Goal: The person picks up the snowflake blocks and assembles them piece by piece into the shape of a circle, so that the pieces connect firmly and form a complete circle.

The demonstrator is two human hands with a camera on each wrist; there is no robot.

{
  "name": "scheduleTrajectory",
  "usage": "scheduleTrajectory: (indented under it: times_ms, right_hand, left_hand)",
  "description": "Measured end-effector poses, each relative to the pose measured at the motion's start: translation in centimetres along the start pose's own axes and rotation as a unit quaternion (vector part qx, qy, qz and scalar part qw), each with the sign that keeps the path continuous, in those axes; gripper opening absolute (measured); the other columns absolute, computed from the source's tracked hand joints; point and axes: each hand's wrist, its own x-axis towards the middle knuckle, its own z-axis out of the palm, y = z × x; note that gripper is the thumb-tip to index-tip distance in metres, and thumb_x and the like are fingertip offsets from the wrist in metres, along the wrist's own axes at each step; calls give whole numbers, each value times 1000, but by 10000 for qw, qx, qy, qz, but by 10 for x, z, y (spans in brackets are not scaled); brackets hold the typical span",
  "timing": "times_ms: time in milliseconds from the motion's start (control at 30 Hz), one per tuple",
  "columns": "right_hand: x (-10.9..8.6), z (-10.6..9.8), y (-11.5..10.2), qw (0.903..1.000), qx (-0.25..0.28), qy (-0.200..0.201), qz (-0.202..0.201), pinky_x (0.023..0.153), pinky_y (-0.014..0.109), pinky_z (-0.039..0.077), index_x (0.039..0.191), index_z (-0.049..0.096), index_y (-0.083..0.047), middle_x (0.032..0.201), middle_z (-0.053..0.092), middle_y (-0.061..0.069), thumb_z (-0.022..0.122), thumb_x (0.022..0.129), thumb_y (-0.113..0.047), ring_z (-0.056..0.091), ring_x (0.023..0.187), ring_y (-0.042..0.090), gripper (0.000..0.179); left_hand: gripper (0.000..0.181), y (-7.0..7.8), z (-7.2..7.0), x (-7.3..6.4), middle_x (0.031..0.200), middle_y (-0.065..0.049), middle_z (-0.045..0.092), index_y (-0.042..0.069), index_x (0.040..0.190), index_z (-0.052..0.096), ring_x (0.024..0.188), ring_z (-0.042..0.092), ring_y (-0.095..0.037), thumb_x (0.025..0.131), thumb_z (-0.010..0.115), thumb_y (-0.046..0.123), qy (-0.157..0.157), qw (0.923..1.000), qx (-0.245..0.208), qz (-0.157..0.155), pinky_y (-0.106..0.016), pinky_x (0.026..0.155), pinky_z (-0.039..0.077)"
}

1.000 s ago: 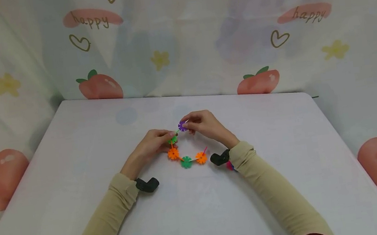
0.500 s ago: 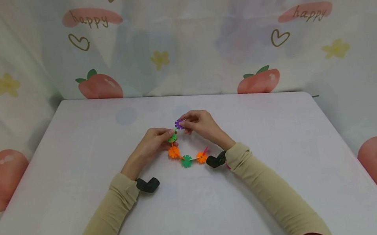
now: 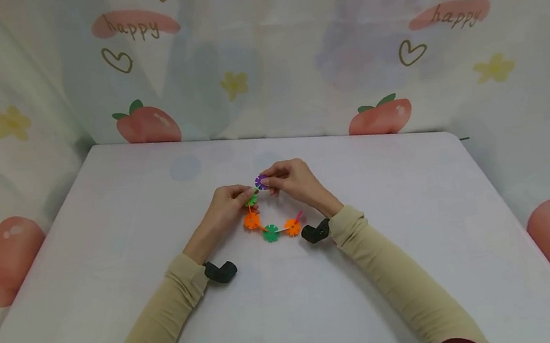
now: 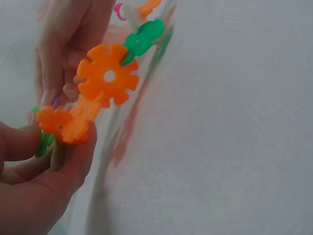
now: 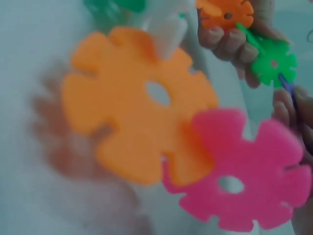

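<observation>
A curved chain of notched plastic snowflake discs runs between my hands. My left hand (image 3: 224, 207) pinches its upper end near a light green disc (image 3: 251, 200). My right hand (image 3: 298, 181) pinches a purple disc (image 3: 259, 183) between thumb and fingers. In the right wrist view the edge of the purple disc (image 5: 288, 88) meets a bright green disc (image 5: 283, 54). Below my left fingers hang an orange disc (image 4: 93, 73), a darker green disc (image 3: 270, 233), a white one (image 4: 131, 18) seen edge-on, another orange disc (image 5: 117, 103) and a pink disc (image 5: 269, 152).
A white-covered table (image 3: 273, 316) lies under both arms. Behind it hangs a patterned cloth (image 3: 281, 60) with fruit prints. Black wrist cameras (image 3: 221, 272) sit at both cuffs; the right one is close to the chain's pink end.
My right hand has shifted slightly left with the purple disc, closer to the light green one. A pink and blue piece beside the right cuff is now hidden. My left hand hardly moves.
</observation>
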Motion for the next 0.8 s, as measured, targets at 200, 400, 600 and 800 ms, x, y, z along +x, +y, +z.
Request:
scheduleTrajectory:
  times_ms: [200,400,600,800]
  right_hand:
    - [-6,-14,1,9992,-402,-10,-87,80,45,61,131,70,-5,97,76,17,62,105,-18,71,77,26,30]
    - [-21,-32,8,9944,-1046,108,-127,73,33,56,124,72,-4,103,76,14,61,105,-26,71,83,26,31]
    - [-40,-51,13,9892,-1416,316,-227,96,42,55,117,76,-7,109,77,6,64,103,-26,71,102,23,27]
    - [-63,-68,20,9852,-1683,276,-166,96,43,56,118,76,-9,112,76,5,67,102,-26,69,103,22,26]
  left_hand:
    - [42,1,0,3,129,-24,65,-7,138,58,105,69,-25,108,56,22,-250,9988,-341,-230,-37,95,59]
    - [46,2,-3,7,131,-24,62,-6,144,50,103,70,-24,108,54,22,-293,9948,-848,-474,-34,94,59]
    - [51,4,-9,10,138,-22,55,-6,149,46,104,66,-25,108,56,23,-582,9917,-1057,-442,-37,99,57]
    - [52,6,-11,11,130,-18,60,-5,141,54,102,64,-22,105,61,32,-694,9927,-862,-470,-34,95,59]
